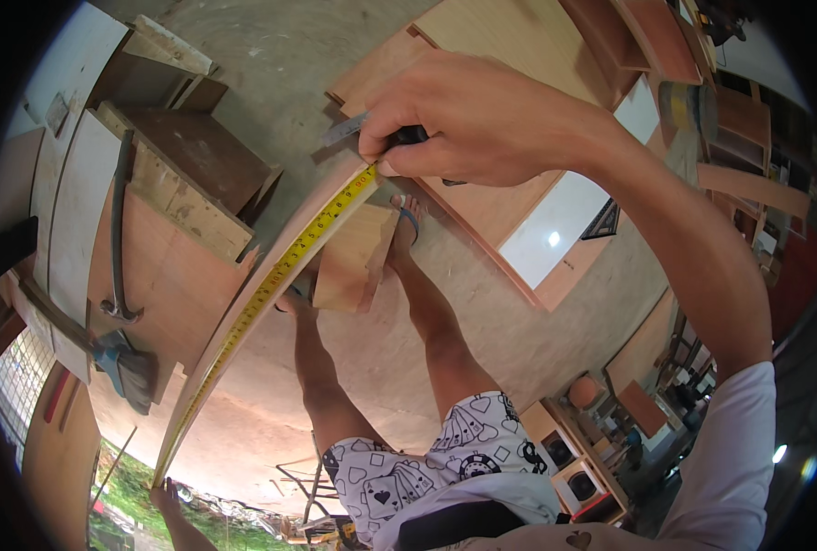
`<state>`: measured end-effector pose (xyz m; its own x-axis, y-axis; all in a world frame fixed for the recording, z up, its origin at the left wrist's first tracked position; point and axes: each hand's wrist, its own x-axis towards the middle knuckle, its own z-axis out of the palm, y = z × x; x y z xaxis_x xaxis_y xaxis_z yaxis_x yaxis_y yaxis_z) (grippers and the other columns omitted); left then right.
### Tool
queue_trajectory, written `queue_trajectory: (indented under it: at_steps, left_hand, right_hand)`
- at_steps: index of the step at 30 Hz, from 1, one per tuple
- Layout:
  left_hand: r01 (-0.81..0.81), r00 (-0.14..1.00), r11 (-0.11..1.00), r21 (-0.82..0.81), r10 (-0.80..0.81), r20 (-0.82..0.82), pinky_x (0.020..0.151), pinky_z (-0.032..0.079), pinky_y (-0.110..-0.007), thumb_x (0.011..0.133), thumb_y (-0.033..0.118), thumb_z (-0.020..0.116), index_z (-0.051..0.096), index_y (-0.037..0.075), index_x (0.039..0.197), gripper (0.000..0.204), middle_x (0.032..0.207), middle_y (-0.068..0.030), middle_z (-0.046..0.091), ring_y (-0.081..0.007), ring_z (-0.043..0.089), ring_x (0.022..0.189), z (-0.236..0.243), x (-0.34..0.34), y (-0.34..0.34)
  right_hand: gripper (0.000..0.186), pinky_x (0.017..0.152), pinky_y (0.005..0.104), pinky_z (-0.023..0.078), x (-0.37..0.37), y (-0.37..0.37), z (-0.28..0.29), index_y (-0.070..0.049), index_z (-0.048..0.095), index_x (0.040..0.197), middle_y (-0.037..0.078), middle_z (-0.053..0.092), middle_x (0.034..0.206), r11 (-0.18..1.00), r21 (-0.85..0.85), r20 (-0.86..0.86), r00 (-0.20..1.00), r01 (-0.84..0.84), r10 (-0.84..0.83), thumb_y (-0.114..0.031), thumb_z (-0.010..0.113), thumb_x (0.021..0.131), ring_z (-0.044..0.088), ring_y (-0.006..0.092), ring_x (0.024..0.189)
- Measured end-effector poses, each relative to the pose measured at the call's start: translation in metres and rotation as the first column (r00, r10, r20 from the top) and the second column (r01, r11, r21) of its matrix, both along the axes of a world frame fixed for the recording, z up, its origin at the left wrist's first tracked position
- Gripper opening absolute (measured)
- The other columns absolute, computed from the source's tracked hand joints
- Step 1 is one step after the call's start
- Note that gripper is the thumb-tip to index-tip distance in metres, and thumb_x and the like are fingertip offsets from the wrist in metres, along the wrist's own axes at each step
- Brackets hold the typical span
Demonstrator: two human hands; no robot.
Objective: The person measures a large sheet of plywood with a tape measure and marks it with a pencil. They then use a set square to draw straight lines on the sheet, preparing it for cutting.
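Two fingertips of the right hand (473, 115), thumb and bent forefinger, pinch at the upper end of the yellow measuring tape (303, 246), while a dark-handled tool (408, 136) sits in the same grip; that crowding probably weakens the hold, so the thumb should bear firmly before any mark is read. From there the tape runs down along a long pale board (307, 214); it is best flat and parallel to the edge, since a slant or bow would read long, and the eye belongs straight above the mark. At the far end is the left hand (167, 500), too small to tell whether its fingers pinch or merely touch; that end should sit steady and flush. Below, a wooden piece (353, 257) lies between the feet (407, 216), something to avoid when shifting stance.
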<state>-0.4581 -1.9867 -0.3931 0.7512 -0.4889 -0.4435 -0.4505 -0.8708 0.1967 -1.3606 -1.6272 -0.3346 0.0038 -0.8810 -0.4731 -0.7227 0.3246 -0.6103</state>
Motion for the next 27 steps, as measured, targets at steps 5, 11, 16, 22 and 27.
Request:
queue_trajectory:
  at_steps: [5,11,16,22,27]
  left_hand:
    - [0.019,0.997,1.0,-0.009,-0.02,-0.075,0.076,0.06,-0.033,0.108,0.016,0.033,0.057,0.001,0.141,0.045,0.129,-0.0105,0.072,-0.0243,0.074,0.11,0.005,0.004,-0.007]
    - [0.059,0.998,0.998,-0.017,-0.059,-0.027,0.07,0.06,-0.03,0.105,0.012,0.034,0.058,-0.003,0.138,0.044,0.121,-0.0138,0.074,-0.0232,0.075,0.103,0.002,0.006,-0.008]
    - [0.116,0.993,0.993,0.005,-0.116,0.001,0.079,0.064,-0.038,0.108,0.013,0.033,0.051,-0.017,0.139,0.047,0.125,-0.0218,0.071,-0.0306,0.075,0.11,-0.001,0.002,-0.007]
    - [-0.02,0.999,0.989,-0.146,0.014,-0.044,0.069,0.06,-0.03,0.107,0.012,0.035,0.062,-0.008,0.134,0.043,0.125,-0.0179,0.073,-0.0243,0.076,0.09,-0.007,0.0,0.0]
    - [0.033,0.999,0.992,-0.121,-0.034,-0.01,0.073,0.061,-0.037,0.105,0.017,0.041,0.054,-0.002,0.145,0.046,0.138,-0.0209,0.065,-0.029,0.072,0.098,-0.015,0.004,0.001]
  right_hand:
    - [0.022,0.079,0.0414,0.052,0.0,0.001,0.002,-0.003,0.076,0.098,0.01,0.07,0.091,1.0,-0.012,-0.008,1.0,0.006,-0.006,-0.021,0.064,0.094,0.065,0.0292,0.083]
    - [0.023,0.077,0.0444,0.055,0.002,-0.001,0.004,-0.004,0.078,0.098,0.012,0.073,0.088,0.999,0.018,-0.015,0.999,0.033,-0.033,-0.019,0.063,0.09,0.069,0.0314,0.084]
    - [0.023,0.08,0.0447,0.055,0.005,0.0,0.005,-0.005,0.078,0.098,0.011,0.073,0.088,0.999,0.008,-0.032,0.998,0.046,-0.046,-0.019,0.063,0.091,0.07,0.0312,0.086]
    - [0.022,0.082,0.0432,0.054,0.007,0.004,0.0,-0.004,0.077,0.098,0.009,0.071,0.09,0.997,-0.072,-0.06,0.998,0.03,-0.034,-0.02,0.063,0.092,0.068,0.0298,0.089]
    - [0.025,0.083,0.0462,0.056,0.008,0.004,0.0,-0.005,0.079,0.1,0.013,0.075,0.095,0.996,-0.085,-0.075,0.997,0.027,-0.034,-0.02,0.062,0.089,0.071,0.0338,0.094]
